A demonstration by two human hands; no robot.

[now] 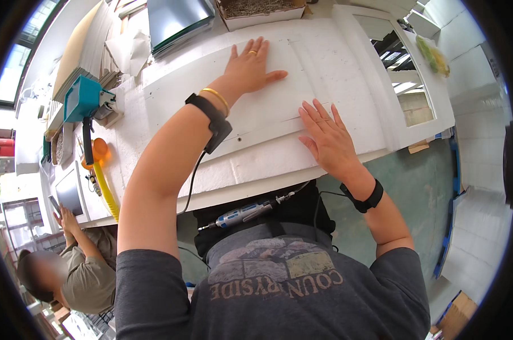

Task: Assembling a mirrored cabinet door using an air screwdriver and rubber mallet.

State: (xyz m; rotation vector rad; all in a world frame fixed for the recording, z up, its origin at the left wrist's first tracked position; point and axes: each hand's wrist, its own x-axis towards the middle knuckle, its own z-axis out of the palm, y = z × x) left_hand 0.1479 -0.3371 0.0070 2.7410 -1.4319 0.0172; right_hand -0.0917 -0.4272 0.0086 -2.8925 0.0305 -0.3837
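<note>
A flat white panel point(211, 113) lies on the white-covered workbench point(256, 168). My left hand point(249, 69) rests on its far part, fingers stretched and thumb out to the right. Near the panel's right end is my right hand point(328, 139), lying flat with fingers extended; whether it touches the panel or the bench cover I cannot tell. Neither hand holds anything. A small dark hole or screw point(239, 139) shows near the panel's front edge. Below the bench edge, a grey and blue electric screwdriver point(242, 215) lies across my lap.
A white frame with a mirror point(416, 107) lies on the right. Stacked dark glossy panels point(180, 22) and a box of small parts point(259, 12) stand at the back. On the left are a teal-cased device point(82, 99), a yellow hose point(104, 190) and a co-worker point(81, 266).
</note>
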